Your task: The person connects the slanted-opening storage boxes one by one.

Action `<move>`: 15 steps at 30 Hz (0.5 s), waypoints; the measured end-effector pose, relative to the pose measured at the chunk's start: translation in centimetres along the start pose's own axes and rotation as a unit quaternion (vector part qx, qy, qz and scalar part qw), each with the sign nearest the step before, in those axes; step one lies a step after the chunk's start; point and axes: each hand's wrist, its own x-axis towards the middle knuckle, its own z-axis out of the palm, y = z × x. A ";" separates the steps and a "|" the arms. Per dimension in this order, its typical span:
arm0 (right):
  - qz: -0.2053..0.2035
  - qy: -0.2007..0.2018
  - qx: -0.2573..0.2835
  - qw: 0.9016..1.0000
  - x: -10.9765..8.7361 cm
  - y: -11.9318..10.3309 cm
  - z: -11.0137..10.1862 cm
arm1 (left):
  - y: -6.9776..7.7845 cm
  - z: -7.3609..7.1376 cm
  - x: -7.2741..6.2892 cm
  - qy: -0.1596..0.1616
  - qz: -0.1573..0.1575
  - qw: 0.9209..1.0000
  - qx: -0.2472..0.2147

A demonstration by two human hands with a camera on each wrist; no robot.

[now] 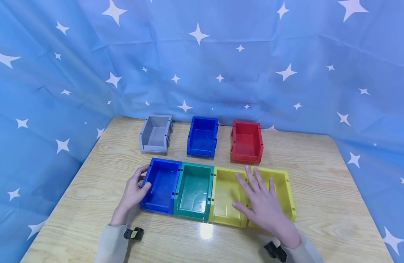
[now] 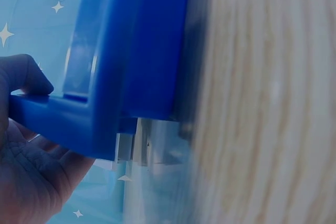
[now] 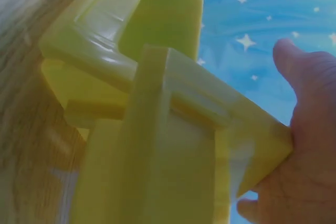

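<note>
Four plastic bins stand side by side in a row in the head view: blue (image 1: pixel 161 182), green (image 1: pixel 193 188), yellow (image 1: pixel 226 197) and a second yellow bin (image 1: pixel 280 184) at the right end. My left hand (image 1: pixel 134 191) grips the blue bin's left wall, thumb inside and fingers outside. The left wrist view shows that blue bin (image 2: pixel 149 45) close up, its rim pinched. My right hand (image 1: pixel 264 204) lies with fingers spread over the two yellow bins, partly hiding the right one. In the right wrist view, the palm (image 3: pixel 315 145) is right at a yellow bin's edge (image 3: pixel 262 124).
Behind the row stand a grey bin (image 1: pixel 155 133), another blue bin (image 1: pixel 202 137) and a red bin (image 1: pixel 246 142), spaced apart. All are on a wooden table (image 1: pixel 327 204). A blue curtain (image 1: pixel 221 54) with white stars hangs behind the table and at its sides.
</note>
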 end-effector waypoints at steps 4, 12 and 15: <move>0.009 0.007 0.018 1.000 0.0 -0.1 0.3 | -0.2 0.0 0.0 0.000 0.003 1.000 -0.005; 0.014 0.020 0.015 1.000 0.2 -0.3 0.8 | -0.4 0.0 0.1 0.000 0.010 1.000 -0.010; 0.012 0.023 0.010 1.000 0.2 -0.3 1.0 | -0.4 0.0 0.0 0.004 0.016 1.000 -0.004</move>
